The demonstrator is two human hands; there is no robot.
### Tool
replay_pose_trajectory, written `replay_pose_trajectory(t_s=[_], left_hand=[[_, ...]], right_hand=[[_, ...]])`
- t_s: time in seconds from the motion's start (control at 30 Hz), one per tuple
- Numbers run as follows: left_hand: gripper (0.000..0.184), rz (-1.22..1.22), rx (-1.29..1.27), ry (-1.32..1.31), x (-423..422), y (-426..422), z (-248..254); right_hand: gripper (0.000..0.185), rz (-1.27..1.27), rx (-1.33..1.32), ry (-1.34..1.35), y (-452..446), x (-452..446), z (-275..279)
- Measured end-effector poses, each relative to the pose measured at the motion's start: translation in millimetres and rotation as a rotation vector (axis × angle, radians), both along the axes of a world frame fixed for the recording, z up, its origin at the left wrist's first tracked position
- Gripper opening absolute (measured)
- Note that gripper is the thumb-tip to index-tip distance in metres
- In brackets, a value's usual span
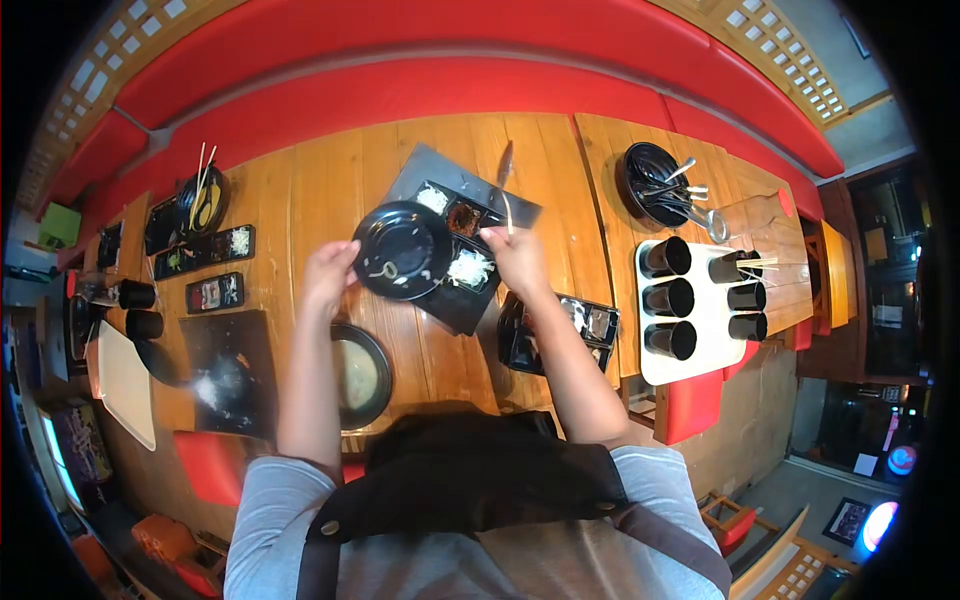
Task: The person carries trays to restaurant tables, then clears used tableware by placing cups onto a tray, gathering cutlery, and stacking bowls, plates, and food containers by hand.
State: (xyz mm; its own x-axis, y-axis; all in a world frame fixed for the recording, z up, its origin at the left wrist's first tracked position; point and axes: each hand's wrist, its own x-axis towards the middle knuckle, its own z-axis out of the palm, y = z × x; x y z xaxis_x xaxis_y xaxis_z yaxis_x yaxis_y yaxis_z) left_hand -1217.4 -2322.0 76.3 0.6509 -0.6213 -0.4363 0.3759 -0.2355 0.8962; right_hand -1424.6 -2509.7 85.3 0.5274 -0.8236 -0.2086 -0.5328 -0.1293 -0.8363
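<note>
Soup bowl [362, 376]: sits closest, beside the left forearm [306, 400]; leaves little room on that side.
Divided tray [594, 322]: lies partly under the right forearm [580, 370]; calls for care with the elbow.
Left hand [330, 272]: grips the near-left rim of the plate.
Plate [415, 238]: hangs over the mat [420, 172], with scraps on top; seems to be midway through handling; calls for a level, steady grip.
Right hand [520, 265]: curls at the edge of the sectioned dish [462, 218], by a pale stick [508, 212]; cannot tell which is grasped.
Sectioned dish: holds white shreds and dark sauce; partly blocked by the plate.
White tray [704, 325]: carries black cups [669, 299], off to the right.
Utensil bowl [640, 205]: sits beyond, crammed with spoons [686, 168].
</note>
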Motion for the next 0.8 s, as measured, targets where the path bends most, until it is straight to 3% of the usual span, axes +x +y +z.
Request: replay_pose_trajectory(t_s=[0.07,0.1,0.23,0.33,0.43,0.57,0.8], left_hand=[[0.015,0.035,0.057,-0.075,5,30,-2],[0.015,0.067,0.114,-0.143,9,40,-3],[0.014,0.186,0.080,-0.149,15,56,-17],[0.013,0.131,0.210,-0.355,16,47,-18],[0.018,0.125,0.285,-0.621,37,46,-52],[0.015,0.178,0.179,-0.414,50,55,-37],[0.016,0.166,0.266,-0.574,67,53,-39]], right_hand=[[0.023,-0.080,-0.327,-0.147,-10,-12,-24],[0.024,-0.180,-0.360,-0.077,-11,-13,-13],[0.029,-0.226,-0.328,0.154,-28,-15,-18],[0.033,-0.265,-0.293,0.189,-28,-9,-31],[0.033,-0.319,-0.260,0.197,-27,-7,-26],[0.031,-0.339,-0.177,0.249,-24,-17,-25],[0.024,-0.372,-0.266,0.153,-22,-5,-38]])
